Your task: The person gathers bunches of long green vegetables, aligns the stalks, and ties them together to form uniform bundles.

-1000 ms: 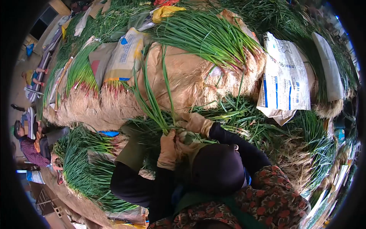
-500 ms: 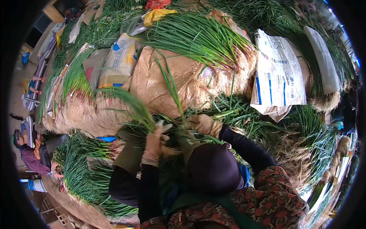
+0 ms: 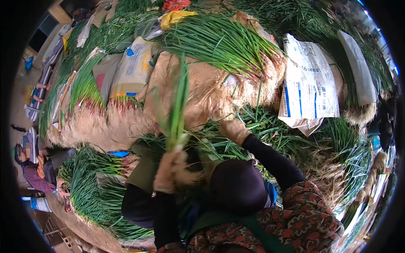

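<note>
My left hand (image 3: pixel 168 169), in a pale glove, is closed around the lower stems of a bunch of green onions (image 3: pixel 179 105). Their leaves point up, blurred by motion, and the pale roots (image 3: pixel 187 176) hang to the right of the glove. My right hand (image 3: pixel 234 130), also gloved, is apart from the bunch, over loose green leaves (image 3: pixel 259 126) at the front edge of the covered heap. Its fingers point away and are mostly hidden, so their grip does not show. A large pile of green onions (image 3: pixel 223 44) lies beyond on brown sheeting (image 3: pixel 162 90).
A white printed sack (image 3: pixel 310 80) covers onions at right, and another sack (image 3: pixel 130 69) lies at left. More green onions (image 3: pixel 95 194) are heaped at lower left. A dark cap (image 3: pixel 238 185) fills the lower middle. Another person (image 3: pixel 40 175) sits at far left.
The bunch in my left hand has swung from leaning left to nearly upright. My right hand has moved right and away from it, and the long leaves beside that hand no longer stand up there.
</note>
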{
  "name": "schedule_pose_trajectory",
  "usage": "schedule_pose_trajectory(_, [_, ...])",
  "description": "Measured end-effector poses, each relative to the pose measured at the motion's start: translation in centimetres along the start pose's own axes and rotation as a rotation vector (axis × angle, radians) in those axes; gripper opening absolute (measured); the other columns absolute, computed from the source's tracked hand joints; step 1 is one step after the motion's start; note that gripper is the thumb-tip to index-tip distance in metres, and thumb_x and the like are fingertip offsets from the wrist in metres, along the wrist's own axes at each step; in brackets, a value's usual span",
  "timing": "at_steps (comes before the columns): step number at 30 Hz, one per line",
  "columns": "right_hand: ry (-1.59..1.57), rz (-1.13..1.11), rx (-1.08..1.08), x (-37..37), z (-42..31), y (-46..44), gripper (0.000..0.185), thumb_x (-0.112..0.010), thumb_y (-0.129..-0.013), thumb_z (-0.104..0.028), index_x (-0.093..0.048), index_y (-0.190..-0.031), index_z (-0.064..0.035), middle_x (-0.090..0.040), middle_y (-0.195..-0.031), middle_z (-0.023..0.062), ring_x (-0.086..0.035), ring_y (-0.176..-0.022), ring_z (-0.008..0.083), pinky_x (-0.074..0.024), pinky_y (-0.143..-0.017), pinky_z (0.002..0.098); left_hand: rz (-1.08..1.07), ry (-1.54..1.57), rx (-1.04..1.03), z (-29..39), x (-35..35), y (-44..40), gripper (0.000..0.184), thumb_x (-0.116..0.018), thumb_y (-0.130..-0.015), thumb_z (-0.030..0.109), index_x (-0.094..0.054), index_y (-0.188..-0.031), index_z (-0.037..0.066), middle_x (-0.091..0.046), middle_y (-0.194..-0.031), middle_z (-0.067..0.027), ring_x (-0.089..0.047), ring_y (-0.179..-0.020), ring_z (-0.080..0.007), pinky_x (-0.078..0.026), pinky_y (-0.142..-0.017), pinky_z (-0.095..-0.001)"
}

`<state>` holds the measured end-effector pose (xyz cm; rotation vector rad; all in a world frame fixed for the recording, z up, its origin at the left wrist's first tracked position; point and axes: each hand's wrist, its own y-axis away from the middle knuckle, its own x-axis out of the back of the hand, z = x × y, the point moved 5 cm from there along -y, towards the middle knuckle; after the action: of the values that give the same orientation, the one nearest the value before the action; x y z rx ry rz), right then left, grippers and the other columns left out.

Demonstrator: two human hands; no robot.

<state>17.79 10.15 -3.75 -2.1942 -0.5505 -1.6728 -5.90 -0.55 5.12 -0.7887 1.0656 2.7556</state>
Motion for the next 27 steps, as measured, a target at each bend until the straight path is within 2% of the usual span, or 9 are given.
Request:
schedule_pose_trajectory(1, [0.007,-0.035,0.001,-1.0,1.2,2.0,0.022,-0.049,-0.089,-0.028,-0.051,-0.079,-0.0077,-0.049,-0.051,0.0053,-0.053,-0.046,0.0219,-0.0411,-0.043,0.0367,0.579,0.125,-0.114,2.3,-1.1,4.0,0.015,-0.054,-0.090,0.025,-0.051,-0.086,0.010,-0.041,-0.060,0.0092,-0.037,-0.046,-0.0020,-0.030,-0.041,-0.0182])
schedule_pose_trajectory(3, [0.087,-0.137,0.044,-2.3,3.6,6.9,0.016,-0.052,-0.084,-0.023,-0.056,-0.081,-0.0083,-0.055,-0.068,0.0092,-0.058,-0.061,0.0228,-0.0453,-0.051,0.0378,-0.004,0.530,-0.372,4.1,6.0,4.1,0.016,-0.048,-0.093,0.025,-0.046,-0.088,0.010,-0.036,-0.062,0.0074,-0.034,-0.049,-0.0027,-0.029,-0.043,-0.0178])
schedule_pose_trajectory(4, [0.152,-0.211,0.089,-2.8,3.8,9.5,0.014,-0.055,-0.080,-0.022,-0.060,-0.083,-0.0088,-0.061,-0.083,0.0116,-0.063,-0.074,0.0234,-0.0484,-0.058,0.0399,0.385,-0.221,-0.694,7.5,7.2,6.6,0.016,-0.045,-0.095,0.024,-0.045,-0.091,0.008,-0.036,-0.062,0.0059,-0.033,-0.050,-0.0037,-0.029,-0.045,-0.0187])
schedule_pose_trajectory(5, [0.158,-0.396,0.083,-2.7,3.1,12.1,0.016,-0.055,-0.079,-0.022,-0.062,-0.087,-0.0092,-0.060,-0.090,0.0131,-0.062,-0.081,0.0241,-0.0481,-0.065,0.0421,0.014,0.565,-0.612,8.9,10.6,6.8,0.015,-0.041,-0.096,0.021,-0.046,-0.097,0.006,-0.039,-0.064,0.0051,-0.032,-0.049,-0.0044,-0.030,-0.045,-0.0207])
schedule_pose_trajectory(6, [0.160,-0.580,0.080,-2.6,2.2,14.7,0.020,-0.056,-0.078,-0.023,-0.063,-0.091,-0.0095,-0.060,-0.097,0.0146,-0.061,-0.088,0.0248,-0.0478,-0.072,0.0443,-0.355,0.536,-0.576,11.7,8.1,7.6,0.023,-0.039,-0.097,0.020,-0.046,-0.112,0.004,-0.044,-0.067,0.0035,-0.033,-0.048,-0.0056,-0.030,-0.045,-0.0229])
schedule_pose_trajectory(8, [-0.013,-0.807,0.135,-5.8,2.7,19.7,0.028,-0.055,-0.081,-0.028,-0.061,-0.102,-0.0122,-0.059,-0.105,0.0154,-0.059,-0.096,0.0281,-0.0445,-0.083,0.0463,-0.123,0.484,-0.706,12.6,9.6,7.0,0.031,-0.039,-0.096,0.020,-0.042,-0.124,0.006,-0.047,-0.066,0.0027,-0.034,-0.048,-0.0057,-0.030,-0.045,-0.0233])
schedule_pose_trajectory(11, [-0.164,-1.294,0.122,2.1,2.2,16.8,0.054,-0.053,-0.086,-0.042,-0.043,-0.129,-0.0120,-0.054,-0.120,0.0168,-0.052,-0.111,0.0321,-0.0398,-0.096,0.0442,-0.412,0.474,-0.476,12.9,4.1,4.3,0.035,-0.042,-0.095,0.020,-0.040,-0.128,0.007,-0.046,-0.061,0.0041,-0.034,-0.046,-0.0062,-0.029,-0.044,-0.0232])
schedule_pose_trajectory(18, [-0.429,0.355,-0.320,4.3,18.6,-5.7,0.042,-0.050,-0.084,-0.007,-0.046,-0.126,-0.0044,-0.061,-0.104,0.0075,-0.049,-0.062,0.0131,-0.0451,-0.059,0.0273,-0.248,0.279,-0.268,3.8,-2.9,-4.6,0.039,-0.044,-0.094,0.026,-0.045,-0.130,0.011,-0.039,-0.055,0.0072,-0.034,-0.048,-0.0040,-0.027,-0.046,-0.0211])
schedule_pose_trajectory(27, [-0.414,-0.187,0.218,0.1,-1.9,-1.5,0.034,-0.044,-0.087,-0.006,-0.052,-0.119,-0.0001,-0.058,-0.117,0.0145,-0.056,-0.106,0.0222,-0.0445,-0.091,0.0326,0.218,-0.067,-0.062,-3.0,-2.0,-11.7,0.016,-0.047,-0.092,0.013,-0.059,-0.084,0.006,-0.053,-0.071,-0.0048,-0.046,-0.057,-0.0093,-0.039,-0.052,-0.0224])
